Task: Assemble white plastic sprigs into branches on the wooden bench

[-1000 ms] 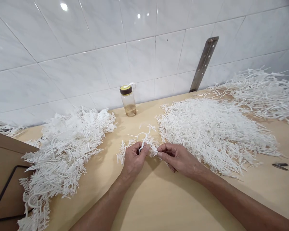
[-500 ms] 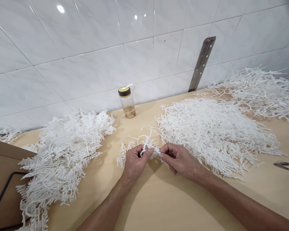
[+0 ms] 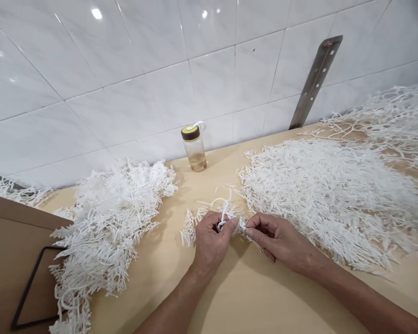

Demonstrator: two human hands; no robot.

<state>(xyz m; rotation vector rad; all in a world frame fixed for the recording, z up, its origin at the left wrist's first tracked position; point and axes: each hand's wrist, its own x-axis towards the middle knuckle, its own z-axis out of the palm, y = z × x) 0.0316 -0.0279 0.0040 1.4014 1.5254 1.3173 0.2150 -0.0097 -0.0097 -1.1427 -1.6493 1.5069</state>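
My left hand point(image 3: 213, 235) pinches a white branching plastic piece point(image 3: 225, 209), its curved stems rising above the thumb and its fine fringed tips spreading out to the left. Close by on the right, my right hand point(image 3: 277, 239) has thumb and forefinger closed on the piece's fringed end. Fingers cover much of the piece, so its joint cannot be made out. A large heap of similar white branching pieces point(image 3: 320, 190) lies just beyond my right hand. Another heap point(image 3: 111, 218) lies left of my left hand.
A lidded bottle point(image 3: 196, 150) with some brownish liquid stands near the tiled wall. A perforated metal bracket point(image 3: 315, 83) leans there at the right. Thinner white strands point(image 3: 400, 116) lie at the far right. A brown box point(image 3: 17, 260) with a black wire frame is at left.
The view has shifted, so everything appears further right, and the small dark tool at the right edge is no longer seen. My hands have moved slightly apart, still on the white piece.
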